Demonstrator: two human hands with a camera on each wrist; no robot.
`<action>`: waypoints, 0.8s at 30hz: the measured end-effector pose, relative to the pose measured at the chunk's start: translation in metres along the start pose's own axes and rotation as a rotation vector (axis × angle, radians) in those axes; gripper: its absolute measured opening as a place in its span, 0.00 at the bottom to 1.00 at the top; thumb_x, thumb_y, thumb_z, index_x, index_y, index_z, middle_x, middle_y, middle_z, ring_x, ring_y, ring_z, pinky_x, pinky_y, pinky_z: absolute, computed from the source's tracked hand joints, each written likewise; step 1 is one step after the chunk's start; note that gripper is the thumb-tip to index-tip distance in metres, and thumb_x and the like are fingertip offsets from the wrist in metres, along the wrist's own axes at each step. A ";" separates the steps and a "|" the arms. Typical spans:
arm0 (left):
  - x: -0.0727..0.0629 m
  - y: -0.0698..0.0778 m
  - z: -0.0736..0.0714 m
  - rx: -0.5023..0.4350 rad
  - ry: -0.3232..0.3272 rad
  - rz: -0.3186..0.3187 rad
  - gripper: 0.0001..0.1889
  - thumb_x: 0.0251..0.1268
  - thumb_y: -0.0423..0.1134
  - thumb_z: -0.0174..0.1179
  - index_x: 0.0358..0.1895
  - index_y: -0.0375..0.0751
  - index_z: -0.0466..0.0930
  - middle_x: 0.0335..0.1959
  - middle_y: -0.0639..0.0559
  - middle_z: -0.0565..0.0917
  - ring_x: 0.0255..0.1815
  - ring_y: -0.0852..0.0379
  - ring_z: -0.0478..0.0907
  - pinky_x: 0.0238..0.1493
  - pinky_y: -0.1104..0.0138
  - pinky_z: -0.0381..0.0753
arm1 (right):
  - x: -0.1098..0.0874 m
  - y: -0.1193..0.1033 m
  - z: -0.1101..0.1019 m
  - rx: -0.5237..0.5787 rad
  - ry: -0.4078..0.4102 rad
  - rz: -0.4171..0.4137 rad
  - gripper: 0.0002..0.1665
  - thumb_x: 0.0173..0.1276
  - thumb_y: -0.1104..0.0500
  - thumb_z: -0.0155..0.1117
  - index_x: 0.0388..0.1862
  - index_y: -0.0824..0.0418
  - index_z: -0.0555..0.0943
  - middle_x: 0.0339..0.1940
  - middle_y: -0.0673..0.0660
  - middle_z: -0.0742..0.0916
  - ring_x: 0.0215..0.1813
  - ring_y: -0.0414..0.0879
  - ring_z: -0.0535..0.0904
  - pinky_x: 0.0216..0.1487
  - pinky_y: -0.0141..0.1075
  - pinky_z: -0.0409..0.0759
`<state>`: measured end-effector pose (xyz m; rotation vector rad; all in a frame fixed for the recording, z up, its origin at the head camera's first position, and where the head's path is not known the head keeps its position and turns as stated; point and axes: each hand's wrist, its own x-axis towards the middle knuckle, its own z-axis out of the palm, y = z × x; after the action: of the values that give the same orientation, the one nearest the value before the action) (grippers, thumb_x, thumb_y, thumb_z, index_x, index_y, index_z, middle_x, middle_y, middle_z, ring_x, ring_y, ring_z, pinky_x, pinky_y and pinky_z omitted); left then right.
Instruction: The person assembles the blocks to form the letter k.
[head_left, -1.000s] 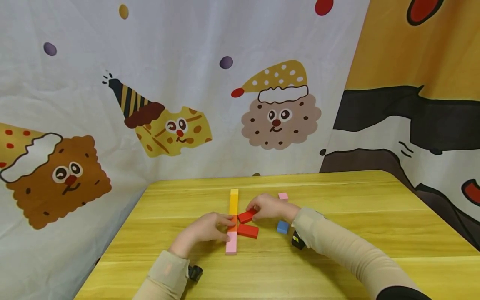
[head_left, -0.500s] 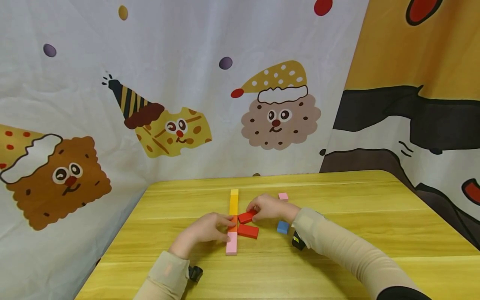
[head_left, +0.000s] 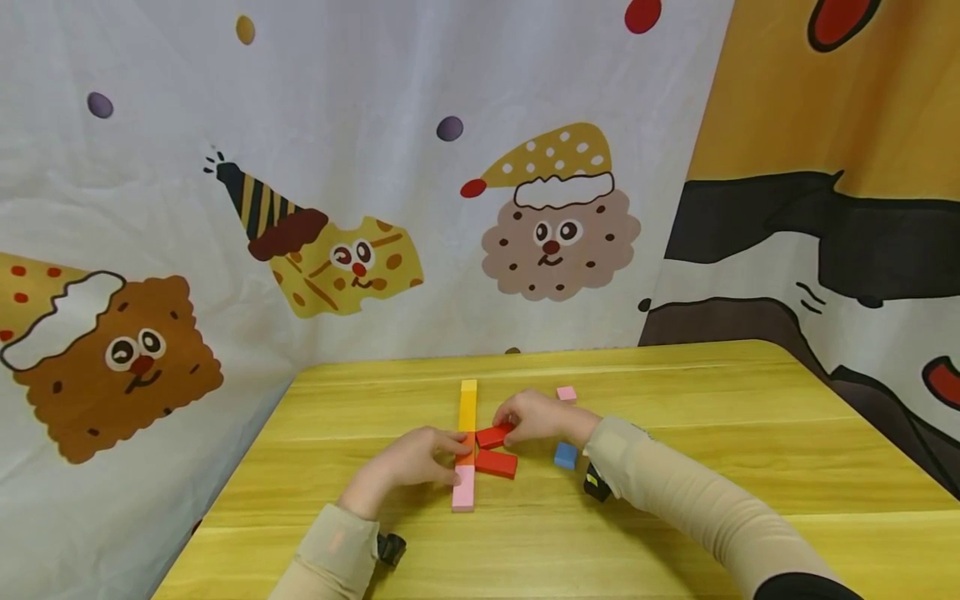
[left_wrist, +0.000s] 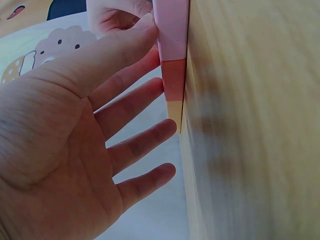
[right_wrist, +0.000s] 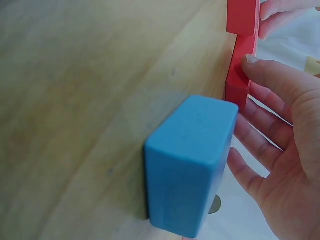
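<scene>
A straight row runs away from me on the table: a pink block (head_left: 463, 492), an orange block (head_left: 465, 458) and yellow blocks (head_left: 468, 407) at its far end. My left hand (head_left: 411, 459) touches its left side, thumb at the pink block and a fingertip on the orange one, fingers loosely extended. To the right of the row, my right hand (head_left: 536, 415) pinches a slanted red block (head_left: 492, 437) between thumb and fingers. Its near end, under the thumb, shows in the right wrist view. A second red block (head_left: 497, 464) lies just nearer me, one end by the row.
A blue block (head_left: 566, 455) sits right of the red blocks, below the right wrist. Farther back is a small pink block (head_left: 566, 392), partly behind the right hand. The wooden table (head_left: 675, 375) meets a printed cloth (head_left: 420, 150) at the back.
</scene>
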<state>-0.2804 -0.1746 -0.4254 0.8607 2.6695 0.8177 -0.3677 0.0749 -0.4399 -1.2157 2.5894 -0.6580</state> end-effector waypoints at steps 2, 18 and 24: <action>0.000 0.000 0.000 -0.004 0.000 -0.002 0.25 0.55 0.39 0.71 0.58 0.38 0.81 0.65 0.46 0.74 0.66 0.44 0.69 0.64 0.49 0.67 | 0.000 0.000 0.000 -0.004 -0.003 0.002 0.12 0.56 0.60 0.74 0.40 0.55 0.86 0.29 0.41 0.83 0.28 0.37 0.75 0.33 0.31 0.77; -0.001 0.003 -0.001 0.002 -0.004 -0.008 0.25 0.56 0.40 0.71 0.59 0.38 0.81 0.66 0.46 0.74 0.66 0.44 0.69 0.64 0.48 0.67 | -0.001 0.000 0.000 -0.007 -0.006 -0.006 0.12 0.55 0.61 0.74 0.40 0.55 0.86 0.28 0.41 0.83 0.28 0.37 0.75 0.33 0.31 0.77; -0.001 0.001 0.001 -0.003 0.000 -0.012 0.25 0.56 0.40 0.71 0.59 0.39 0.81 0.66 0.47 0.74 0.66 0.44 0.69 0.64 0.49 0.67 | -0.001 0.000 -0.001 -0.007 -0.006 -0.003 0.12 0.56 0.60 0.74 0.40 0.55 0.86 0.29 0.41 0.84 0.29 0.37 0.76 0.34 0.31 0.77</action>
<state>-0.2790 -0.1742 -0.4252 0.8430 2.6698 0.8190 -0.3670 0.0757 -0.4390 -1.2214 2.5874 -0.6452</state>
